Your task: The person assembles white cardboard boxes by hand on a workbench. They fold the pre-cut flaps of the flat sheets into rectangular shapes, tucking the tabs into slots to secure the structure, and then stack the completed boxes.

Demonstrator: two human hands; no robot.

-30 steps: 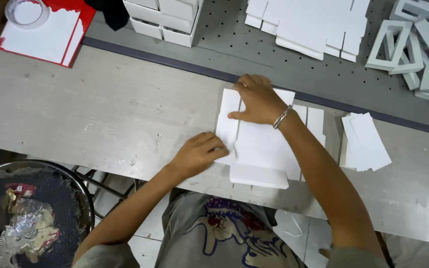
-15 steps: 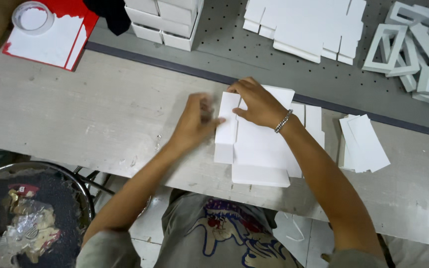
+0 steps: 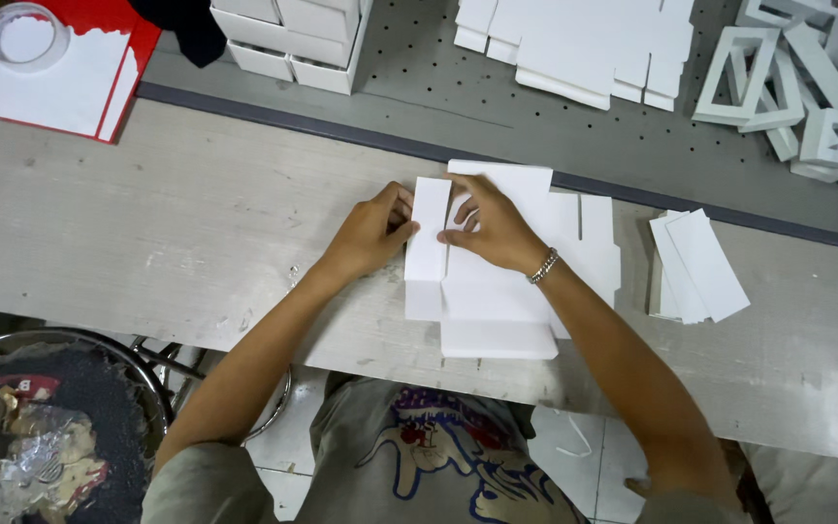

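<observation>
Head view: left hand [image 3: 369, 233] pinching flap [image 3: 430, 228], right hand [image 3: 495, 226] pressing flat on blank [image 3: 506, 291] near worktop [image 3: 147, 233] front edge, fold barely started, box unformed.

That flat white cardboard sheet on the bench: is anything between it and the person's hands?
Nothing visible. The left hand already grips the left flap of the flat white cardboard sheet, and the right hand presses on its middle. The small stack of white strips lies apart, to the right.
</observation>
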